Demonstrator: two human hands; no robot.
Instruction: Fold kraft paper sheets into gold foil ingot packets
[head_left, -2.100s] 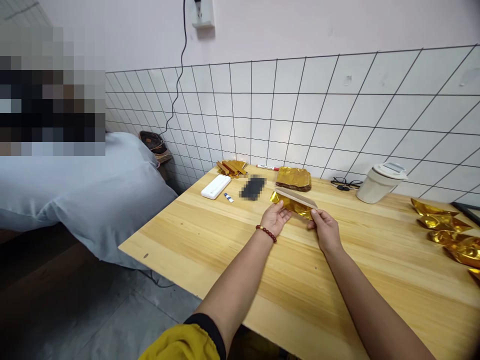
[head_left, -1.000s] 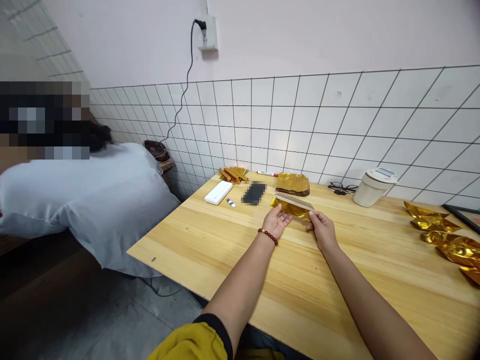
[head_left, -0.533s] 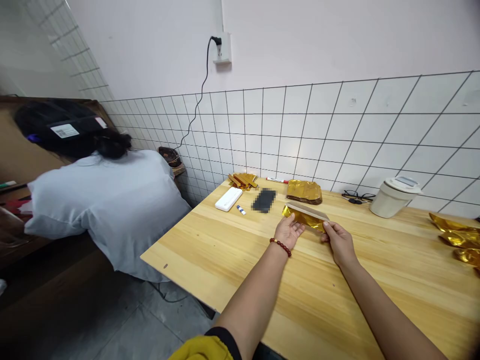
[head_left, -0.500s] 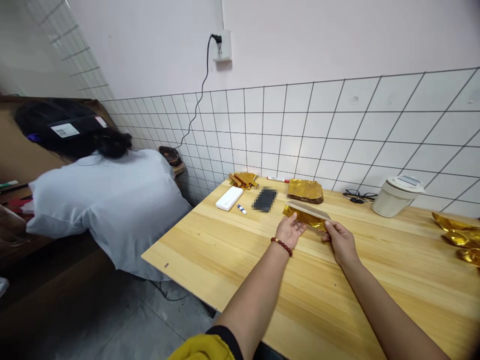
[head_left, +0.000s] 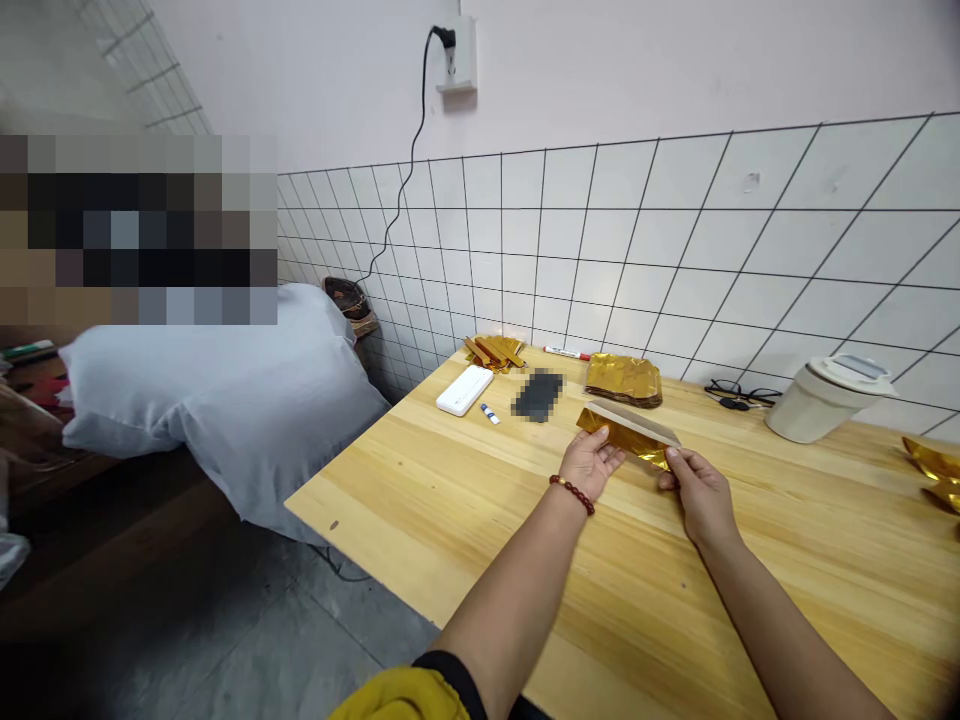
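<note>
A folded sheet of gold foil paper, its pale inner side showing along the top, is held above the table between my two hands. My left hand has its thumb on the sheet's left end, with the fingers stretched out below it. At the right end my right hand pinches the sheet between thumb and fingers. Just behind lies a stack of gold foil sheets. Farther left, a pile of narrow folded gold strips sits at the table's back corner.
On the wooden table lie a white power bank, a small blue-and-white tube, a blurred dark object, a marker, glasses, a lidded cup and shaped gold foil pieces. A person sits at left.
The view has shifted, so things on the table appear a little farther right. My hands keep hold of the same gold foil sheet, with hardly any change in its fold.
</note>
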